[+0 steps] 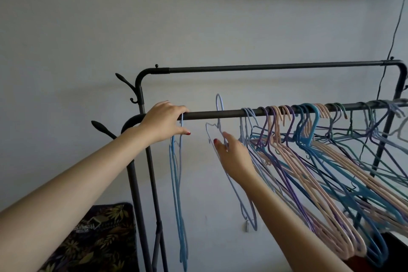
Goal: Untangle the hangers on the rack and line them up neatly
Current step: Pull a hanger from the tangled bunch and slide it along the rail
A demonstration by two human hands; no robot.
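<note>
Left hand [164,120] rests on the rail [212,114], fingers curled over the blue hangers' [177,174] hooks. Right hand [234,154] pinches a lilac hanger [240,194] just below the rail, hook lifted clear. Light, springy, snag-prone wire; best held at the neck.

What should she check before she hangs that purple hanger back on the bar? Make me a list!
1. Right hand grips the lavender hanger: ok.
2. Its hook is above the front rail, free of it: ok.
3. Bare rail between the blue hangers and the tangled bunch: ok.
4. Left hand holds the blue hangers' hooks at the rail: ok.
5. Lavender hanger free of the bunch lower down: cannot tell.
6. Bunch lined up: not ok.
</note>
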